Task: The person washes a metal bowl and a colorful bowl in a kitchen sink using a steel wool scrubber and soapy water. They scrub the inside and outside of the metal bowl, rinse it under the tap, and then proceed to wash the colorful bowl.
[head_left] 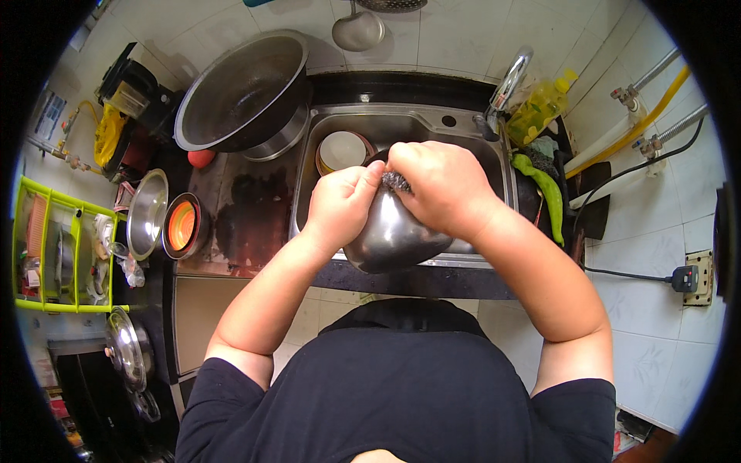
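Observation:
Tilted over the near edge of the sink (301,177) is a shiny metal bowl (397,235). My left hand (340,204) is closed on its rim at the left, thumb on top. A grey steel wool scrubber (396,182) shows between my two hands against the bowl's metal. The curled fingers of my right hand (448,185) press that scrubber to the bowl, and its fingertips are partly hidden. Behind my left hand, a white bowl (343,150) sits inside the sink with other dishes around it.
A chrome faucet (511,81) and yellow bottle (540,108) stand right of the sink, near a long green item (549,193). Leftward are a large dark pan (239,96), a steel basin (148,216), an orange bowl (183,224) and a green rack (69,309). A ladle (359,31) hangs behind.

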`<action>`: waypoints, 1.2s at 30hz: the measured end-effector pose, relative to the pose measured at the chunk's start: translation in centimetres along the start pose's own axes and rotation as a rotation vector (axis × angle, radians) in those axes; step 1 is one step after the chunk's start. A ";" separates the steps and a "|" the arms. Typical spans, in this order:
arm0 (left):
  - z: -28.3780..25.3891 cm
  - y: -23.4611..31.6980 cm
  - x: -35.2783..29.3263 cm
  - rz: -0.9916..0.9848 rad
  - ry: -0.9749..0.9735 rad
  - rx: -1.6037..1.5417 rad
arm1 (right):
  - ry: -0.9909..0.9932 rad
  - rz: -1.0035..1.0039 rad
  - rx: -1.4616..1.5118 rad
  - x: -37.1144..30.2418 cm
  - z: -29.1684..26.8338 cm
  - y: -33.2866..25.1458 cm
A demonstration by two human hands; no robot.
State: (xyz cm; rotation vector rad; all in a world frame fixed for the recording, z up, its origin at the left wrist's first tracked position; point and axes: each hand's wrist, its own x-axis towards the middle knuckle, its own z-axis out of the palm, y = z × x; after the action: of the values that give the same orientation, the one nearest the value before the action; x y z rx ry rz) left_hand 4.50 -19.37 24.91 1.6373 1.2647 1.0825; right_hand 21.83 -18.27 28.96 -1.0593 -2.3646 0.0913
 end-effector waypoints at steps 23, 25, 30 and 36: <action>0.4 0.6 0.0 0.074 0.041 0.146 | -0.020 -0.019 -0.012 0.2 -0.6 0.1; 0.5 0.6 -0.1 0.058 0.035 0.123 | -0.036 -0.010 0.019 0.1 -0.5 0.6; 0.1 0.7 -0.1 0.046 -0.009 0.080 | -0.035 0.195 0.211 -1.9 -1.1 3.7; 1.2 0.2 -0.3 0.175 0.094 0.103 | -0.077 -0.097 -0.059 0.1 -0.4 -0.2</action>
State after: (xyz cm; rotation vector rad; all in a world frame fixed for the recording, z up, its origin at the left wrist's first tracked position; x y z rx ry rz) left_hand 5.68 -19.81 24.67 1.8212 1.2740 1.2303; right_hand 21.84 -18.41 29.37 -0.9830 -2.4981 0.0274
